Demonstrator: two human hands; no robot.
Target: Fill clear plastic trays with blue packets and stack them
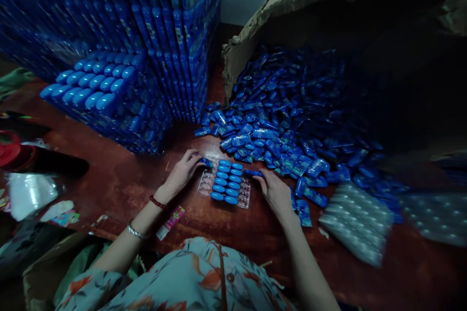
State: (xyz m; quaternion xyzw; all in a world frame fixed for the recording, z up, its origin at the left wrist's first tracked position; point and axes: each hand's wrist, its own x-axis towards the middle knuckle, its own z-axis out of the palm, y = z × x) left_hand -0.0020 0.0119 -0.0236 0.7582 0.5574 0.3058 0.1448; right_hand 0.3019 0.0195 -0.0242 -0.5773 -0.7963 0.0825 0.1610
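Note:
A clear plastic tray (244,199) with rows of oval hollows lies flat on the table in front of me. Two middle columns of it hold shiny blue oval pieces (224,175), while hollows along both sides show bare. At the tray's upper left, my left hand (183,173) pinches a small blue packet (206,162). My right hand (274,189) grips another small blue packet (253,173) by its end, over the tray's upper right side. A beaded bracelet and a silver bangle circle my left wrist.
Loose blue packets (270,131) spill from a torn cardboard box (242,53). Filled blue trays (95,87) are stacked at left before a tall wall of blue packs (171,39). Clear trays (357,221) lie at right. A red-lidded bottle (40,159) and pink wrapper (170,222) lie left.

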